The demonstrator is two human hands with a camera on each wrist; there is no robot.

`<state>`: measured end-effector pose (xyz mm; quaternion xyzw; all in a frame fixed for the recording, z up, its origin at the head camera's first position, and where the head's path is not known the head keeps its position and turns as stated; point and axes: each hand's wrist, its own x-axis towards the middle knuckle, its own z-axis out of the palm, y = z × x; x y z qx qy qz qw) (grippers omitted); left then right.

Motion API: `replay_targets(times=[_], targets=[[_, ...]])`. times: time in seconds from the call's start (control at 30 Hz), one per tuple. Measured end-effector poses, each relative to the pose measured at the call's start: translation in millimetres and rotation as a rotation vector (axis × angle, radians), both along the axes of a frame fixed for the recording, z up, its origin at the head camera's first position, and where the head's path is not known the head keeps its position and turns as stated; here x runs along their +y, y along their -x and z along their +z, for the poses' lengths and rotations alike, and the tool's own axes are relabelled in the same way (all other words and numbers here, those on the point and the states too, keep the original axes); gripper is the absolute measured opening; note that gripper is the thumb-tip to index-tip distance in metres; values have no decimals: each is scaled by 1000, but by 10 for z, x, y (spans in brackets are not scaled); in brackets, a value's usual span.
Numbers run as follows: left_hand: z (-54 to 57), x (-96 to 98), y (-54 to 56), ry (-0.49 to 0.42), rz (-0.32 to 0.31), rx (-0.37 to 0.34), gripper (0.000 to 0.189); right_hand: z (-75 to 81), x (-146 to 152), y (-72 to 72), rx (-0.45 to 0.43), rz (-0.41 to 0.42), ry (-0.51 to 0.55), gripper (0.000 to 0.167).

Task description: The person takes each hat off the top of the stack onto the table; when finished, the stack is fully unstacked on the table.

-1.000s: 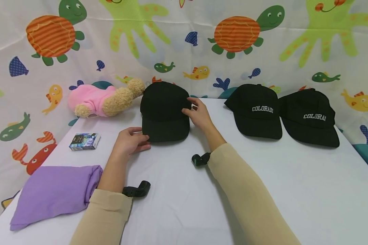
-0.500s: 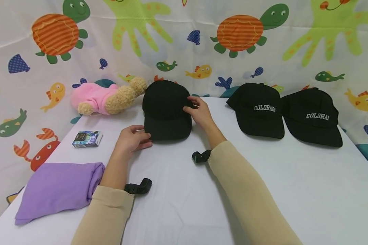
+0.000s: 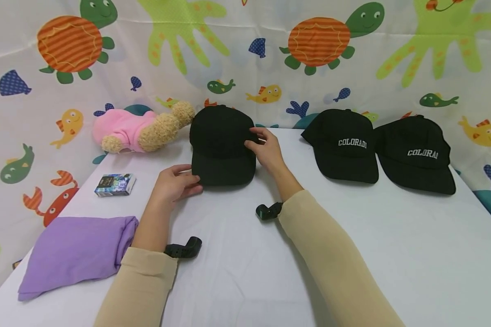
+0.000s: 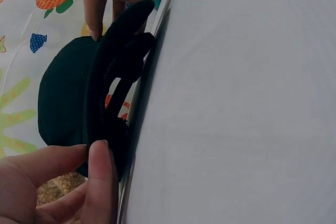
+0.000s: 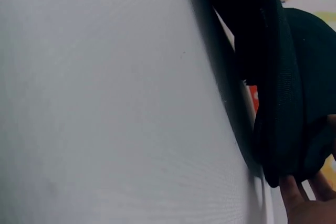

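A plain black baseball cap (image 3: 222, 141) is held between both hands at the back of the table, brim toward me. My left hand (image 3: 172, 187) pinches the left corner of the brim. At the right side of the crown, my right hand (image 3: 267, 152) grips the edge between thumb and fingers. The left wrist view shows the cap (image 4: 63, 93) side-on, with its strap opening visible and the left thumb lying along the brim edge. Fingertips of the right hand (image 5: 310, 205) are at the cap's edge in the right wrist view.
Two black caps lettered "COLORADO" (image 3: 339, 147) (image 3: 415, 156) stand at the back right, overlapping. A plush toy in pink clothing (image 3: 124, 129) lies at the back left. Nearer are a small patterned box (image 3: 115, 185) and a folded purple cloth (image 3: 77, 250). A sea-animal printed curtain (image 3: 245, 59) hangs behind.
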<state>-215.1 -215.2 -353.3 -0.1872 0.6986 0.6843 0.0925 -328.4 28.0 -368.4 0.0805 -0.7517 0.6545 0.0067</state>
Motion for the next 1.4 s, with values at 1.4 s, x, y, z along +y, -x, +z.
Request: replay_targets(times=[1.4], targets=[[208, 194, -22, 43, -30, 164, 67, 227, 198, -154, 151, -105, 53, 43]])
